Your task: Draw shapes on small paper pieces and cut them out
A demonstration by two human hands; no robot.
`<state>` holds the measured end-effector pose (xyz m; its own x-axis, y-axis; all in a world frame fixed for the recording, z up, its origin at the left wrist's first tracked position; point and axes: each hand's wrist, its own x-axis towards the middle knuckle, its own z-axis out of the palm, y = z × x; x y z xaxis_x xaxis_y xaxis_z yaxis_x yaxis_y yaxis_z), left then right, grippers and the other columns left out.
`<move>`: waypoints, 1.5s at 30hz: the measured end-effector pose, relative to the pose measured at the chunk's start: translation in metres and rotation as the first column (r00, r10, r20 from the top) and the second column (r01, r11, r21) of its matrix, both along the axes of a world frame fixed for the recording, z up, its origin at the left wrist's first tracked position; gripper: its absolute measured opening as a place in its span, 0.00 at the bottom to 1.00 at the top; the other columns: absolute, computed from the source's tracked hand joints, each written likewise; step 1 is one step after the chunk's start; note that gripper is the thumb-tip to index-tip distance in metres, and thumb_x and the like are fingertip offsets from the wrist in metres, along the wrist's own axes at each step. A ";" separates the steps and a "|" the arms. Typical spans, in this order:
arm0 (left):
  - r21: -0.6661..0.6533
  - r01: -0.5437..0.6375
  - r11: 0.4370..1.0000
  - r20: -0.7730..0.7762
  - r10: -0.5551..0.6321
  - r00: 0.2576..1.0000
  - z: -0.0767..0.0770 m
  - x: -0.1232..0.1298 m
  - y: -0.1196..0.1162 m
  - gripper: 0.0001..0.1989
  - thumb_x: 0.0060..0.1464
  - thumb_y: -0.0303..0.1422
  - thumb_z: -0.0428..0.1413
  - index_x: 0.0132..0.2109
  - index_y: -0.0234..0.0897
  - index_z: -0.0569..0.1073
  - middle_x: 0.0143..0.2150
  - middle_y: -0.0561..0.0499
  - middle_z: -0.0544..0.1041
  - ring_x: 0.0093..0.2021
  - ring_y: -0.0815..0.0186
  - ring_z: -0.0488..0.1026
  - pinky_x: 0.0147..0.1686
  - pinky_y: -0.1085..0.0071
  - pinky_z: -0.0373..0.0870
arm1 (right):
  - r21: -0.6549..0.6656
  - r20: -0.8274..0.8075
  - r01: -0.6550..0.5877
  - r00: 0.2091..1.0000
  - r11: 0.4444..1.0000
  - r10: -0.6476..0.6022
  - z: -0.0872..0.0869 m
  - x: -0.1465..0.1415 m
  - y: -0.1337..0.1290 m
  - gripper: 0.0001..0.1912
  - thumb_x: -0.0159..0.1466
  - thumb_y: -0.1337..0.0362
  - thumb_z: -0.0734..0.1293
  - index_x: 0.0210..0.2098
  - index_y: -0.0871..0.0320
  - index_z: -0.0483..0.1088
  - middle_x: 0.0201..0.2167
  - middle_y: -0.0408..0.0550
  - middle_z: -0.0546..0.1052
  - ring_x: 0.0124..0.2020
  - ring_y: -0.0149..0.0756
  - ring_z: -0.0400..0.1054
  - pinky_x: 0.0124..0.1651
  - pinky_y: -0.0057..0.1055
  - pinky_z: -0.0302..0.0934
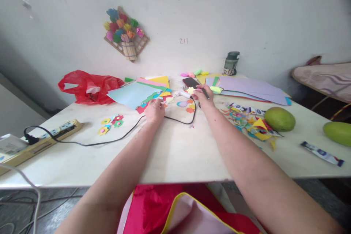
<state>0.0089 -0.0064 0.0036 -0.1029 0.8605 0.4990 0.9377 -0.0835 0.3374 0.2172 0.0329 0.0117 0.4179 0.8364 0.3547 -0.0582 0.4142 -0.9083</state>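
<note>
Right hand [203, 97]: my fingers are closing around a dark slim tool [206, 94]; a pale yellow paper flower [190, 90] is sitting right at the fingertips, can't tell if pinched. Left hand [155, 111]: fingers are bunching together beside coloured paper cutouts [149, 98]; can't tell what's between them. White corded tool [184, 94] is lying between my hands, its black cable [109, 142] running under my left wrist to the power strip [56, 135]. Paper scraps [256, 126] and 2 green fruits [279, 119] are sitting to my right.
</note>
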 end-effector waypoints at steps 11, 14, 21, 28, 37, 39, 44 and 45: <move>-0.050 0.238 0.970 -0.332 -0.241 0.912 -0.006 0.012 0.006 0.11 0.51 0.29 0.50 0.36 0.37 0.78 0.41 0.45 0.78 0.52 0.54 0.63 0.50 0.59 0.59 | 0.023 0.074 -0.018 0.997 1.000 0.016 -0.002 -0.002 -0.001 0.12 0.48 0.67 0.64 0.34 0.58 0.64 0.22 0.39 0.70 0.22 0.32 0.69 0.21 0.24 0.61; -0.047 0.177 0.983 -0.273 -0.183 0.944 0.001 0.014 0.011 0.10 0.51 0.29 0.51 0.37 0.38 0.77 0.41 0.45 0.77 0.51 0.54 0.63 0.51 0.58 0.57 | -0.005 0.082 -0.049 0.995 0.999 0.050 -0.003 -0.006 -0.002 0.12 0.48 0.67 0.65 0.34 0.58 0.64 0.23 0.39 0.70 0.22 0.31 0.69 0.20 0.23 0.60; -0.154 -0.217 0.964 0.278 0.254 0.926 0.012 -0.006 0.023 0.17 0.48 0.25 0.51 0.46 0.43 0.72 0.46 0.49 0.76 0.49 0.60 0.69 0.44 0.66 0.65 | -0.125 0.205 -0.169 0.960 0.978 0.192 0.002 -0.023 -0.014 0.11 0.49 0.71 0.65 0.33 0.57 0.66 0.21 0.37 0.71 0.23 0.31 0.71 0.24 0.25 0.63; -0.153 -0.173 0.973 0.308 0.214 0.927 0.004 -0.024 0.025 0.14 0.49 0.26 0.51 0.42 0.45 0.74 0.42 0.51 0.78 0.46 0.61 0.73 0.44 0.67 0.66 | -0.189 0.331 -0.184 0.913 0.965 0.239 0.000 -0.033 -0.021 0.11 0.49 0.73 0.66 0.32 0.57 0.67 0.22 0.39 0.72 0.23 0.30 0.71 0.26 0.25 0.66; -0.154 -0.078 0.985 0.139 0.100 0.985 0.004 -0.027 0.022 0.12 0.50 0.34 0.55 0.43 0.44 0.76 0.45 0.49 0.76 0.47 0.62 0.72 0.48 0.69 0.64 | -0.289 0.340 -0.228 0.884 0.930 0.322 -0.004 -0.039 -0.029 0.11 0.50 0.74 0.66 0.33 0.57 0.68 0.23 0.38 0.71 0.22 0.28 0.70 0.23 0.22 0.64; -0.129 -0.038 0.991 0.085 0.049 0.995 0.004 -0.024 0.021 0.12 0.50 0.38 0.56 0.41 0.44 0.77 0.43 0.49 0.77 0.47 0.62 0.71 0.48 0.70 0.64 | -0.279 0.366 -0.234 0.871 0.931 0.329 -0.005 -0.038 -0.030 0.11 0.50 0.74 0.65 0.33 0.57 0.68 0.22 0.38 0.71 0.22 0.29 0.70 0.24 0.23 0.64; -0.134 -0.031 0.990 -0.049 0.024 0.999 0.005 -0.018 0.017 0.14 0.51 0.42 0.54 0.42 0.44 0.77 0.41 0.48 0.78 0.46 0.60 0.71 0.44 0.69 0.66 | -0.288 0.382 -0.226 0.864 0.931 0.328 -0.008 -0.038 -0.027 0.11 0.50 0.74 0.65 0.33 0.57 0.67 0.21 0.38 0.72 0.22 0.30 0.71 0.25 0.24 0.64; -0.148 -0.037 0.988 -0.069 0.027 0.997 0.005 -0.018 0.017 0.14 0.50 0.42 0.54 0.42 0.44 0.77 0.41 0.48 0.78 0.47 0.59 0.71 0.43 0.69 0.66 | -0.288 0.383 -0.224 0.864 0.931 0.326 -0.009 -0.038 -0.026 0.11 0.50 0.74 0.65 0.33 0.57 0.67 0.22 0.38 0.72 0.22 0.30 0.71 0.25 0.24 0.64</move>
<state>-0.0091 0.0104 0.0090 -0.1027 0.9226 0.3719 0.9598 -0.0062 0.2805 0.1794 0.0069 0.0024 0.0141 0.9730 0.2302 0.2659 0.2183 -0.9390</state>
